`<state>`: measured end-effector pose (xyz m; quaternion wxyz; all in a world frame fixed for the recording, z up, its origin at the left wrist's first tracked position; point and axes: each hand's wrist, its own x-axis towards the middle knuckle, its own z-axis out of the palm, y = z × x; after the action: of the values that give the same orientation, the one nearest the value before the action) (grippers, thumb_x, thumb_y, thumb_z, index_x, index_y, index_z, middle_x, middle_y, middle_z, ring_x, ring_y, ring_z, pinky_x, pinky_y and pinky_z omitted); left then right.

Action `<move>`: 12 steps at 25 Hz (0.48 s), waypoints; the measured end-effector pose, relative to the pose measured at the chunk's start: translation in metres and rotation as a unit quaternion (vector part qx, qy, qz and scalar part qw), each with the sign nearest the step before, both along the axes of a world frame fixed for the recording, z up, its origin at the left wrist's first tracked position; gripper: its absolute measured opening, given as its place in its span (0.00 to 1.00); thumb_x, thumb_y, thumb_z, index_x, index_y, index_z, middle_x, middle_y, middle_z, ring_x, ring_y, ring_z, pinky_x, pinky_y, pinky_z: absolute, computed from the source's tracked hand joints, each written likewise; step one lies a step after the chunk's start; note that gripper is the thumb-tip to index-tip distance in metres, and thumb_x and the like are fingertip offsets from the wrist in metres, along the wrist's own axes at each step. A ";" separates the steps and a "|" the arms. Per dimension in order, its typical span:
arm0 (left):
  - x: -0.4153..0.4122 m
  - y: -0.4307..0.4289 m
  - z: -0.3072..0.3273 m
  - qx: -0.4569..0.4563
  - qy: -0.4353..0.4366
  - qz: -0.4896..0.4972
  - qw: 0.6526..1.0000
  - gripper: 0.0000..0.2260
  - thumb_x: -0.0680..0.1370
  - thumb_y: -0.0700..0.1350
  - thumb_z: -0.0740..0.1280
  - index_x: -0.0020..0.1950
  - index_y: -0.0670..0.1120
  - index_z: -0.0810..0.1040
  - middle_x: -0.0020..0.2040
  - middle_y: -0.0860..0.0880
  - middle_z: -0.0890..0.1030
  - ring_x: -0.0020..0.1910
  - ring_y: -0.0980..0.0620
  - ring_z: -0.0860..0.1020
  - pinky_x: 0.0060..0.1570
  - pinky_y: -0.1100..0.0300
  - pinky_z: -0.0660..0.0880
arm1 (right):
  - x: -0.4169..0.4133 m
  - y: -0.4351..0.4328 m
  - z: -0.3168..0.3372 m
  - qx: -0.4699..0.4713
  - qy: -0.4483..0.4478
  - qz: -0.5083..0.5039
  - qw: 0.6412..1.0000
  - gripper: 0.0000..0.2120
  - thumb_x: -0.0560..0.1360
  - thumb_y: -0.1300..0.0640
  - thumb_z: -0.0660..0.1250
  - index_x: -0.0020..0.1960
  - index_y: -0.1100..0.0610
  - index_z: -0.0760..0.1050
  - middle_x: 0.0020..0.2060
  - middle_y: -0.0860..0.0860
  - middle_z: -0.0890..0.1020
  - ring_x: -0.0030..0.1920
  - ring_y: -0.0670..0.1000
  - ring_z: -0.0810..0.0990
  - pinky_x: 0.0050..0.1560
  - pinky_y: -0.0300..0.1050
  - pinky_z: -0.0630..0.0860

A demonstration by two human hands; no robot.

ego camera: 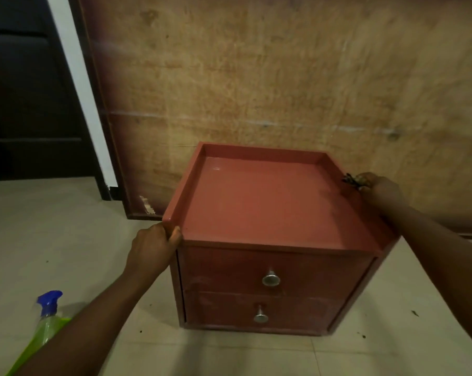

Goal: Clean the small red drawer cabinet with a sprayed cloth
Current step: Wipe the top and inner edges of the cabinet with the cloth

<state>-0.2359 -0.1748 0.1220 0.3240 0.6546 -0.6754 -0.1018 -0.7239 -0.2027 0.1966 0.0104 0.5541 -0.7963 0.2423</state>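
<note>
Fingers of the left hand [155,246] curl closed around the front-left corner of the red drawer cabinet [273,213], thumb on the raised rim, lower centre-left of the frame. Right hand [380,189] at centre right presses against the cabinet's right rear edge, fingers closed on a dark scrap that may be the cloth [351,180]; too little of it shows to be sure. Cabinet sits on the tiled floor [53,226] in mid-frame, its back close to a worn plywood panel [283,77]; whether they touch cannot be told. Two drawers face the camera, upper knob [270,279] and lower knob [261,316], both drawers shut. Spray bottle [49,313], blue trigger and green body, lies at lower left beside the left forearm. Risks, as judged: turning or dragging the cabinet could let a drawer slide out if it tips forward; a sweep of the left arm could knock the bottle; the rear corner could scrape the panel if swung. Open floor lies to the left and front; right side has room too. Dark doorway [26,90] at upper left is well apart. Small specks of debris dot the tiles.
</note>
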 end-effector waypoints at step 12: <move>0.003 0.000 -0.001 0.021 0.008 -0.015 1.000 0.18 0.80 0.53 0.59 0.32 0.46 0.73 0.34 0.42 0.80 0.35 0.42 0.78 0.39 0.53 0.74 | 0.054 0.099 -0.033 -0.014 0.260 0.050 0.964 0.13 0.78 0.48 0.67 0.55 0.55 0.82 0.53 0.55 0.84 0.62 0.61 0.77 0.65 0.56 0.68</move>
<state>-0.2333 -0.1753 0.1214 0.3136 0.6502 -0.6805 -0.1260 -0.6704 -0.1034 0.1640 0.2122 0.6370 -0.7341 0.1014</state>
